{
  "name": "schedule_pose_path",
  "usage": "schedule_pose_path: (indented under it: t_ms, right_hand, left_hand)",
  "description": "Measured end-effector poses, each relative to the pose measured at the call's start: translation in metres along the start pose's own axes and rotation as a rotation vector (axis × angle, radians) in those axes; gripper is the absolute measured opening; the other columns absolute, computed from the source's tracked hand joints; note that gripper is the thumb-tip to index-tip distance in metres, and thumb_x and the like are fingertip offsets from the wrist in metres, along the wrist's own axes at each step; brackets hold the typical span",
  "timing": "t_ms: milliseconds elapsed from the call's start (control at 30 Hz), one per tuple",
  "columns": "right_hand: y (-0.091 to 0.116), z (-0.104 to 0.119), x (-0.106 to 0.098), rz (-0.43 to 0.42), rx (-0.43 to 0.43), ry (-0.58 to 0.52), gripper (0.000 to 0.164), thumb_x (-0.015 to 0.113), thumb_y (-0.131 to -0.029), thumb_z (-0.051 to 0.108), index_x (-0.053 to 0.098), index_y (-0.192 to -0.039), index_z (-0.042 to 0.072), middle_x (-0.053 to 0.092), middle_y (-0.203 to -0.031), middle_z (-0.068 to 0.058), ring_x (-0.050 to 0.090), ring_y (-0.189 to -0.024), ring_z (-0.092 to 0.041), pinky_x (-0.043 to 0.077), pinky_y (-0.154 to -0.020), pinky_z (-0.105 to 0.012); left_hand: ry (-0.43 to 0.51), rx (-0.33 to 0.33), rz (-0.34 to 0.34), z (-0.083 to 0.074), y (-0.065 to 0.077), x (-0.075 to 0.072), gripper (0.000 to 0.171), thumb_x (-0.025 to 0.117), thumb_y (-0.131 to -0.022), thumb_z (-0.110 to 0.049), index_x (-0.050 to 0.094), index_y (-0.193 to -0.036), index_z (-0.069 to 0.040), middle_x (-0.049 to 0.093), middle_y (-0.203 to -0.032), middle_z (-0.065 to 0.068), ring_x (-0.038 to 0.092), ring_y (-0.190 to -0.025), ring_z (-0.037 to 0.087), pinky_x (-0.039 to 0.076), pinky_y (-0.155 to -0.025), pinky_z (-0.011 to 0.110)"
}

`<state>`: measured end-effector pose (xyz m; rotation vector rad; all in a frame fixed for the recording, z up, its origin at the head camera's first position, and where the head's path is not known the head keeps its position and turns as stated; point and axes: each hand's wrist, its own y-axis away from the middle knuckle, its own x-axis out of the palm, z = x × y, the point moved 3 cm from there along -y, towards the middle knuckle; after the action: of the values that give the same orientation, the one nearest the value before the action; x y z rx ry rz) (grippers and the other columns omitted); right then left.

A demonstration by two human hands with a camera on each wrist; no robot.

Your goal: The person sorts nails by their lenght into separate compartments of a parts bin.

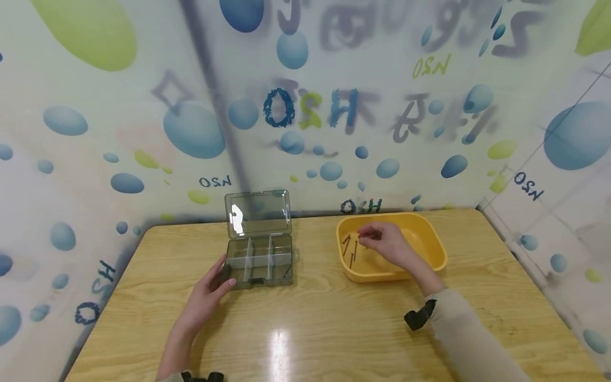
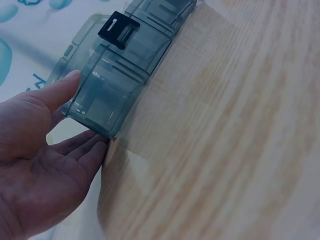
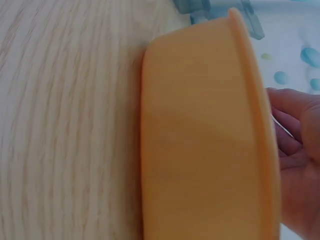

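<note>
On the table to the left stands a grey see-through compartment box [image 1: 260,260], its lid [image 1: 258,215] raised against the wall side. My left hand [image 1: 207,292] rests at its left end, thumb on the rim at the front corner and loosely straight fingers along the side. Thin dark screws [image 1: 285,273] lie in its front right compartment. My right hand [image 1: 389,244] is over a yellow basin [image 1: 439,260], thumb and fingertips close together. Whether they pinch a screw I cannot tell; the basin wall hides the fingertips in the right wrist view. Several brown screws [image 1: 355,252] lie in the basin's left part.
A black latch [image 2: 119,30] is on the box's front wall. White dividers [image 1: 248,260] split the box into several compartments. The wooden table [image 1: 310,323] meets a wall [image 1: 315,175] with blue and green drops at the back. Both wrists wear black camera straps [image 1: 420,315].
</note>
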<state>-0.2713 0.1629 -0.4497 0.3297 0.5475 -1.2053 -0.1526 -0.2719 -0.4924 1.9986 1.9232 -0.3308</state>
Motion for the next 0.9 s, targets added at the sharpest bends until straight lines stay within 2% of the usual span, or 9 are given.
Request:
schedule_pose_path:
  t_ms: [200,333,433,567,700,833,900]
  right_hand:
    - [-0.006,-0.011,-0.001,0.028,0.024,0.044,0.03,0.071,-0.096,0.005,0.068,-0.123,-0.007,0.072,-0.111,-0.015,0.066,-0.091,-0.024,0.057,-0.077,-0.034]
    - [-0.011,-0.018,0.003,0.069,0.009,0.064,0.029,0.07,-0.096,0.003,0.069,-0.123,-0.007,0.072,-0.11,-0.016,0.066,-0.091,-0.024,0.058,-0.077,-0.034]
    - [-0.013,-0.022,0.007,0.08,-0.008,0.072,0.026,0.069,-0.095,0.0,0.07,-0.12,-0.007,0.073,-0.11,-0.016,0.066,-0.091,-0.024,0.058,-0.079,-0.036]
    - [-0.017,-0.025,0.01,0.103,-0.026,0.115,0.024,0.069,-0.094,-0.002,0.072,-0.118,-0.004,0.073,-0.111,-0.014,0.066,-0.094,-0.025,0.057,-0.085,-0.04]
    - [-0.023,-0.026,0.009,0.121,0.0,0.154,0.024,0.07,-0.094,0.0,0.074,-0.118,0.0,0.073,-0.111,-0.01,0.064,-0.098,-0.024,0.055,-0.091,-0.043]
    - [-0.03,-0.024,0.012,0.141,-0.006,0.19,0.023,0.072,-0.093,-0.001,0.076,-0.116,0.002,0.073,-0.107,-0.007,0.063,-0.096,-0.022,0.055,-0.09,-0.042]
    - [-0.033,-0.025,0.015,0.17,-0.042,0.231,0.023,0.072,-0.092,-0.003,0.077,-0.113,0.003,0.074,-0.105,-0.006,0.064,-0.094,-0.021,0.056,-0.088,-0.041]
  left_hand:
    - [0.008,-0.005,0.009,0.001,-0.001,-0.001,0.072,0.062,-0.105,-0.023,0.024,-0.164,-0.012,0.028,-0.161,0.031,0.033,-0.146,0.044,0.038,-0.11,0.043]
    - [0.006,-0.013,0.006,0.003,0.0,-0.003,0.072,0.063,-0.105,-0.023,0.025,-0.164,-0.012,0.027,-0.162,0.03,0.032,-0.146,0.043,0.039,-0.106,0.025]
    - [0.014,-0.018,0.01,0.004,0.001,-0.004,0.073,0.063,-0.104,-0.025,0.024,-0.164,-0.013,0.024,-0.163,0.029,0.03,-0.147,0.042,0.036,-0.105,0.02]
    - [0.021,-0.018,0.012,0.004,0.002,-0.003,0.073,0.063,-0.105,-0.027,0.023,-0.164,-0.013,0.023,-0.163,0.03,0.029,-0.147,0.044,0.037,-0.107,0.026]
    - [0.01,-0.018,0.003,0.002,0.0,-0.001,0.073,0.063,-0.104,-0.027,0.024,-0.164,-0.014,0.025,-0.163,0.028,0.031,-0.147,0.043,0.038,-0.106,0.024]
    - [-0.003,-0.004,-0.004,0.003,0.001,-0.002,0.072,0.063,-0.104,-0.028,0.026,-0.164,-0.014,0.027,-0.163,0.027,0.033,-0.146,0.042,0.037,-0.109,0.032]
    - [-0.002,-0.002,-0.005,0.003,0.002,-0.002,0.072,0.063,-0.104,-0.026,0.025,-0.164,-0.012,0.026,-0.163,0.028,0.033,-0.146,0.043,0.036,-0.111,0.038]
